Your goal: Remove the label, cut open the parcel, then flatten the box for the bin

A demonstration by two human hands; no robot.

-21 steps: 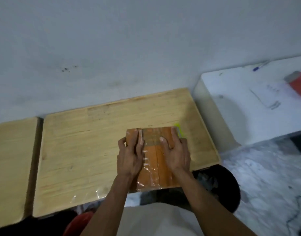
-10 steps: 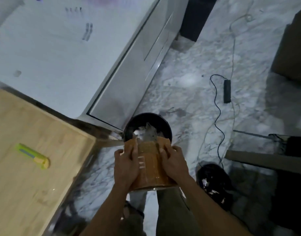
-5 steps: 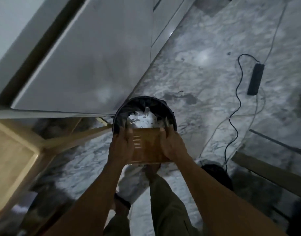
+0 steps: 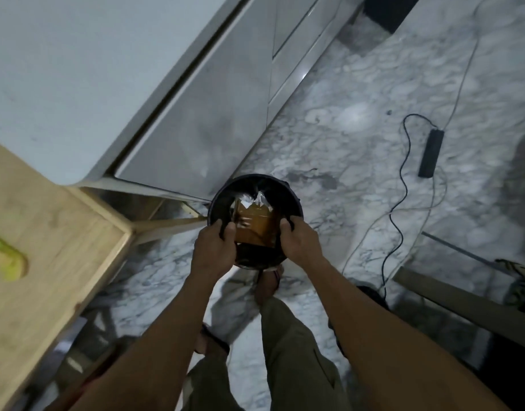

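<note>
The flattened brown box [image 4: 255, 225], with clear tape on it, lies inside the round black bin [image 4: 249, 180] on the marble floor. My left hand [image 4: 215, 250] curls over the bin's near left rim, with black liner between its fingers. At the near right rim, my right hand [image 4: 300, 243] is closed the same way. Both hands sit beside the box, one on each side of it. I cannot tell whether either hand touches the box.
A wooden table [image 4: 62, 232] at the left carries a yellow-green cutter [image 4: 3, 259]. A white cabinet [image 4: 211, 114] stands behind the bin. A black power strip [image 4: 431, 152] and its cables lie on the floor at the right. My legs are below the bin.
I turned from the table to the bin with the box held in both hands. The box has dropped into the bin, and my hands have moved from the box to the rim.
</note>
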